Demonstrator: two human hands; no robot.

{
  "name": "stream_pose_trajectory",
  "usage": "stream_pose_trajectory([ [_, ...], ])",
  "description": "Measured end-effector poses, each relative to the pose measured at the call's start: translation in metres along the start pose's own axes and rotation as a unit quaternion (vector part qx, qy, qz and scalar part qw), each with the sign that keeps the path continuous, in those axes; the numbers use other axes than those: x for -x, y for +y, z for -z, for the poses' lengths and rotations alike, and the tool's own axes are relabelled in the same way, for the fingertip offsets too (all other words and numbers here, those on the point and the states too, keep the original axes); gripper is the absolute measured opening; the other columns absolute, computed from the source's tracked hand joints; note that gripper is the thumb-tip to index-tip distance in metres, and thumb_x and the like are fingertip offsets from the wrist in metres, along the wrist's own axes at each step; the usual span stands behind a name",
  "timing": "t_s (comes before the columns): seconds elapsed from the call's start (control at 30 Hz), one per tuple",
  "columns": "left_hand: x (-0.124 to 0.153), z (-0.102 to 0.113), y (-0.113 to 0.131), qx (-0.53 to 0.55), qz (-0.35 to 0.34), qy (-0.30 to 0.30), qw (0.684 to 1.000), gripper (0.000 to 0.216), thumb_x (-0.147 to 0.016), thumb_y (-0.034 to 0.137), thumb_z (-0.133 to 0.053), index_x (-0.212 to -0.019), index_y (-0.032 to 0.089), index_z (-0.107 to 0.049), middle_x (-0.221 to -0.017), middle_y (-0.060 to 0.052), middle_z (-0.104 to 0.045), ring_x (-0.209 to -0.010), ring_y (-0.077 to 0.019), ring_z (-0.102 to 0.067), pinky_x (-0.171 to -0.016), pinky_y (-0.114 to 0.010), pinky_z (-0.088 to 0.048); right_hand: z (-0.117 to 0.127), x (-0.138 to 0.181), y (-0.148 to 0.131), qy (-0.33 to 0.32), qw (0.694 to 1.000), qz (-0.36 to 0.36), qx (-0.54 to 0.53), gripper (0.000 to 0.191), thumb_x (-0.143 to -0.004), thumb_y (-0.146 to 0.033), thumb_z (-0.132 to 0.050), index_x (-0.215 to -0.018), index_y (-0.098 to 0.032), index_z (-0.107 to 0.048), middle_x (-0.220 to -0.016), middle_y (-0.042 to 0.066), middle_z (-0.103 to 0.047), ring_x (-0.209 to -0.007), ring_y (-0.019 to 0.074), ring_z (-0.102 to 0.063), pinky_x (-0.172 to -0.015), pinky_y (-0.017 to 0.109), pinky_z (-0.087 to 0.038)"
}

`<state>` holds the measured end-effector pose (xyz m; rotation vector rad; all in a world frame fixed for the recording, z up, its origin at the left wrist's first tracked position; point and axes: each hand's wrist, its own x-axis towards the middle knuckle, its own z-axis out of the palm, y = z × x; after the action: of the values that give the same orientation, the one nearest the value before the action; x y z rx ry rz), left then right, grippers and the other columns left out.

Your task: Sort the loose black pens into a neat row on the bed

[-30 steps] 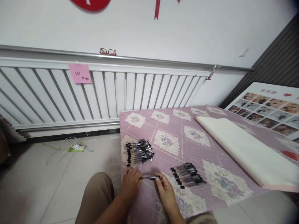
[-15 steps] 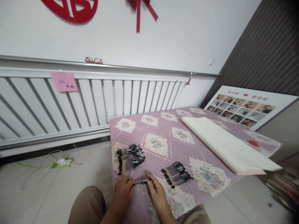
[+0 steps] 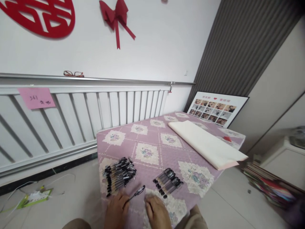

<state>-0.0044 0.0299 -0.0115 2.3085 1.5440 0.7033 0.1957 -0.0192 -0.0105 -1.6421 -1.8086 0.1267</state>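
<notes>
The left hand (image 3: 116,210) pinches one pen (image 3: 137,192) by its near end, its capped end free just beyond the loose, empty right hand (image 3: 156,211); this looks like mid-sorting, and joining the row (image 3: 168,183) past the right fingertips would call for a short, level carry.

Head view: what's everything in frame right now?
pen pile: many, black, cover's near left
pen row: several, black, cover's near right
pen: one, black-capped, in left hand
cover: one, pink patterned, centre
sheet: one, white, folded, cover's far right
photo board: one, leaning at right wall
radiator: one, white, behind
note: one, pink, on radiator
glasses: one, red, above radiator
bow: one, red, wall
books: stack, mixed, floor right
left hand: holds pen
right hand: on cover beside pen
</notes>
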Motion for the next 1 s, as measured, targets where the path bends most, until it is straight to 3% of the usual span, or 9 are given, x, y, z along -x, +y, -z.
stream_pose_trajectory([
  [0.2,-0.049,-0.008,0.038,0.013,-0.016,-0.049,0.999,0.020,-0.084,0.018,-0.046,-0.085,0.026,-0.064,-0.088,0.000,-0.064,-0.086,-0.0168,-0.058,-0.078,-0.028,-0.038,-0.005,0.001,0.006,0.008,0.999,0.021,0.026,0.016,-0.082,-0.014,-0.050,-0.087,-0.025,-0.061,-0.080,0.001,-0.065,-0.077,0.0174,-0.061,-0.071,0.027,-0.047],
  [0.5,-0.127,-0.033,0.097,-0.044,0.000,-0.157,0.987,0.018,-0.086,0.029,-0.050,-0.096,0.024,-0.064,-0.102,-0.003,-0.064,-0.097,-0.0162,-0.056,-0.084,-0.026,-0.035,-0.024,0.006,0.024,0.041,0.997,0.052,0.037,0.019,-0.073,-0.006,-0.049,-0.081,-0.022,-0.054,-0.074,0.000,-0.061,-0.069,0.0158,-0.058,-0.065,0.024,-0.043],
  [0.77,-0.151,-0.063,0.116,-0.057,0.006,-0.172,0.983,0.014,-0.083,0.029,-0.053,-0.088,0.024,-0.066,-0.099,-0.003,-0.065,-0.098,-0.0197,-0.056,-0.083,-0.031,-0.036,-0.038,0.012,0.042,0.019,0.997,0.061,0.038,0.018,-0.072,-0.008,-0.052,-0.082,-0.022,-0.054,-0.076,0.000,-0.061,-0.072,0.0158,-0.058,-0.067,0.024,-0.043],
  [1.0,-0.158,-0.067,0.120,-0.065,-0.007,-0.186,0.980,0.016,-0.082,0.032,-0.054,-0.089,0.026,-0.066,-0.100,-0.003,-0.065,-0.099,-0.0202,-0.056,-0.083,-0.032,-0.036,-0.041,0.014,0.043,0.033,0.997,0.065,0.041,0.019,-0.070,-0.008,-0.052,-0.082,-0.022,-0.053,-0.075,0.000,-0.059,-0.071,0.0157,-0.056,-0.066,0.024,-0.042],
])
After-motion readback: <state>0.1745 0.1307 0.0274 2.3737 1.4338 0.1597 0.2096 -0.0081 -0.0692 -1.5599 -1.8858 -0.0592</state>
